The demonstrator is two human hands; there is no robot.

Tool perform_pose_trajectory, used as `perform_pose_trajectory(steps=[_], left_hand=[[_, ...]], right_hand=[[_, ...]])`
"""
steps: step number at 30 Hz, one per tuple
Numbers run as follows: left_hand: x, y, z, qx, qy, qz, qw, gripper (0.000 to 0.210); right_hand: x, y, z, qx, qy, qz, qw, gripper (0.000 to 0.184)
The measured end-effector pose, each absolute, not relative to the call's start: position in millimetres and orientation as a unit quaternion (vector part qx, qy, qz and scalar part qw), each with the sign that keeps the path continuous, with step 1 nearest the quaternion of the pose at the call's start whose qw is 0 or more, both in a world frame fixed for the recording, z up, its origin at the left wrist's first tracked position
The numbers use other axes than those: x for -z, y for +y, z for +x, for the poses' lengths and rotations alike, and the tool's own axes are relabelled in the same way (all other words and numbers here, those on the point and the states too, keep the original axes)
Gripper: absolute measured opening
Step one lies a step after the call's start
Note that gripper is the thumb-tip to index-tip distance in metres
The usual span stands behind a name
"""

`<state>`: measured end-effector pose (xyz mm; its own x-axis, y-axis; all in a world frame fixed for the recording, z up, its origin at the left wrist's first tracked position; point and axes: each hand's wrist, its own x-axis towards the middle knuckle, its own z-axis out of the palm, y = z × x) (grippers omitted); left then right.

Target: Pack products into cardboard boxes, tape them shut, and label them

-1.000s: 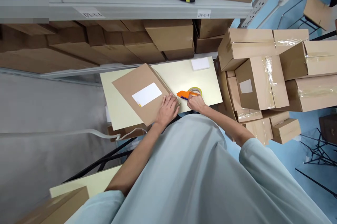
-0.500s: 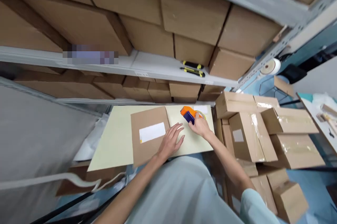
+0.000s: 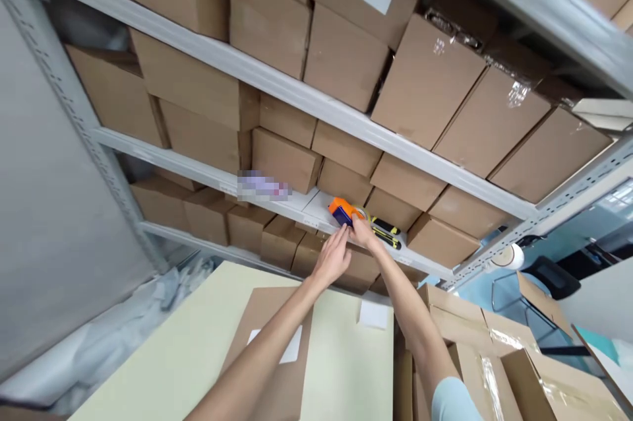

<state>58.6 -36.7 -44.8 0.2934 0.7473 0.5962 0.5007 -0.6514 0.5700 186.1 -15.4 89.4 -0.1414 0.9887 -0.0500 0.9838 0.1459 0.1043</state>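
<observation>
At the edge of the middle shelf, my right hand (image 3: 362, 233) is closed around an orange and dark-blue tape dispenser (image 3: 340, 210). My left hand (image 3: 333, 257) is just below it with fingers stretched out; its fingertips are close to the dispenser, and I cannot tell whether they touch it. To the right of the dispenser, two black-and-yellow utility knives (image 3: 386, 236) lie on the shelf. A flat cardboard box (image 3: 270, 309) with a white label (image 3: 291, 346) rests on the pale table, partly covered by my left forearm.
Metal shelves (image 3: 208, 178) packed with cardboard boxes (image 3: 346, 51) rise in front. A small white paper (image 3: 373, 314) lies on the table (image 3: 351, 375). Taped boxes (image 3: 469, 322) are stacked at the right, and crumpled white plastic (image 3: 119, 335) lies at the left.
My right hand has carried the tape dispenser from above the table up to the shelf. My left hand has moved up alongside it from beside the box. The view has tilted upward.
</observation>
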Motion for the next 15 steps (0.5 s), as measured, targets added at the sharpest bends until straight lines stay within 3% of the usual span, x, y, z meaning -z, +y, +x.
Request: perform_pose_trajectory(steps=[5,11,13,15], left_hand=[[63.2,-53.3,41.0,-0.474,0.382,0.784,0.122,0.068],[91.5,-125.4,15.6,-0.467,0.401,0.769,0.171,0.063],[96.5,-147.3,5.6,-0.443,0.402,0.778,0.190,0.064],[105.8,-170.1,-9.8,-0.418,0.417,0.780,0.206,0.065]], right_hand=[[-101.8,21.5,171.3,-0.040,0.747,0.657,0.094,0.022],[-93.3,30.7,171.0,-0.037,0.728,0.678,0.095,0.035],[-82.6,22.7,176.9,-0.042,0.723,0.686,0.068,0.047],[-62.4,1.6,187.7,-0.066,0.722,0.688,-0.036,0.058]])
